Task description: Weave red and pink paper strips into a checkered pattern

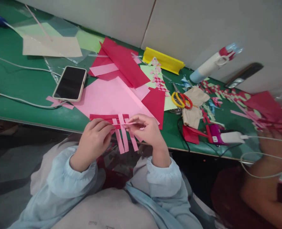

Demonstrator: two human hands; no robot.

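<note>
At the table's front edge my left hand (95, 140) is closed, its fingertips pinching the left side of a red paper strip (109, 116) piece. Pale pink paper strips (124, 140) cross the red ones and hang down over the edge between my hands. My right hand (147, 127) pinches a thin pink strip end at the right of this woven paper piece. Behind both hands lies a large pink paper sheet (103, 97), with folded red paper (126, 63) farther back. What sits under my fingertips is partly hidden.
A phone (70, 83) with a cable lies at left. Yellow-and-red scissors (181, 100), a yellow holder (163, 60), a bottle (211, 65) and a purple power adapter (217, 135) are to the right. A co-worker's arm (269, 162) reaches in at far right.
</note>
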